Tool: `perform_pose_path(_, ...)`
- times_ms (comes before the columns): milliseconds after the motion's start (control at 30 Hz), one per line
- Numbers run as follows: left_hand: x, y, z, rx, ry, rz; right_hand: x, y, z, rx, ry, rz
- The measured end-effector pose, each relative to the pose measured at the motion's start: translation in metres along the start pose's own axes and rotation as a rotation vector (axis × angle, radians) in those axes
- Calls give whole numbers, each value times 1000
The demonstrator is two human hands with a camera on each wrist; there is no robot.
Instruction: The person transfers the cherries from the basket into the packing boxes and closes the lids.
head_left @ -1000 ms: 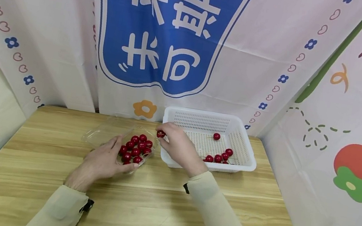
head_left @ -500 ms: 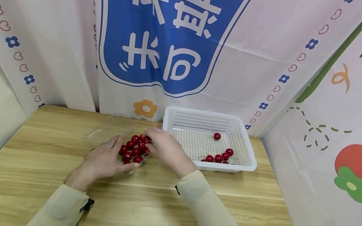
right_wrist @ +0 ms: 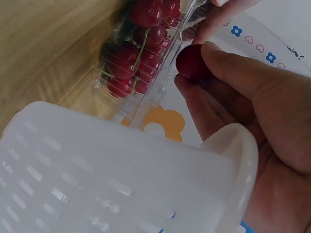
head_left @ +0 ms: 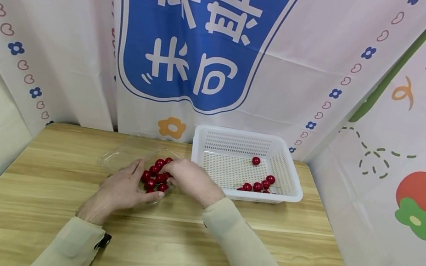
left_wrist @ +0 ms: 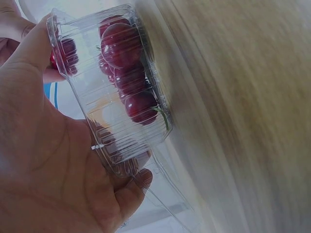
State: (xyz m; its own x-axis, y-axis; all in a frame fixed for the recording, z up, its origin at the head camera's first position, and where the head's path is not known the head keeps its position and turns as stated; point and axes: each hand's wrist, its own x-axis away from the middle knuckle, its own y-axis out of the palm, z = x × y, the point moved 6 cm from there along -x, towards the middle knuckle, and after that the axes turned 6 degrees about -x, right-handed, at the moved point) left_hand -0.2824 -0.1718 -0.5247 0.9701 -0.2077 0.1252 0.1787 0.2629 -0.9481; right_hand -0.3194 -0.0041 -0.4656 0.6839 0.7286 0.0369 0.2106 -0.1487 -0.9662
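Observation:
A clear plastic clamshell box point(left_wrist: 87, 87) holds several red cherries point(head_left: 150, 183), some with green stems. My left hand point(head_left: 120, 190) grips the box from the left and near side, thumb along the near edge and fingers round the other side. Over the box's right part is my right hand point(head_left: 193, 180). Between its thumb and forefinger it pinches one dark red cherry point(right_wrist: 193, 63), just above the box's rim in the right wrist view. In the head view that cherry is mostly hidden by the fingers.
Right of the box stands a white perforated plastic basket point(head_left: 292, 185) with several cherries point(head_left: 257, 187) along its near right side. The box's open lid point(head_left: 124, 152) lies behind my left hand. A printed curtain point(head_left: 298, 72) hangs at the back of the wooden table point(head_left: 161, 246).
My right hand has moved left and toward me, from beside the basket's left rim to over the box, carrying a cherry. The left hand keeps its grip on the box.

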Motion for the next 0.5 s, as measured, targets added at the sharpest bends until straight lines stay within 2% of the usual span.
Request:
perform_pose_path(233, 0, -1, 1, 3, 1, -3, -3, 3, -3, 63, -12, -40)
perform_pose_path(333, 0, -1, 1, 2, -1, -4, 0, -2, -1, 20, -14, -22)
perform_pose_path(500, 1, -1, 1, -4, -2, 0, 9, -20, 8, -69, -29, 51)
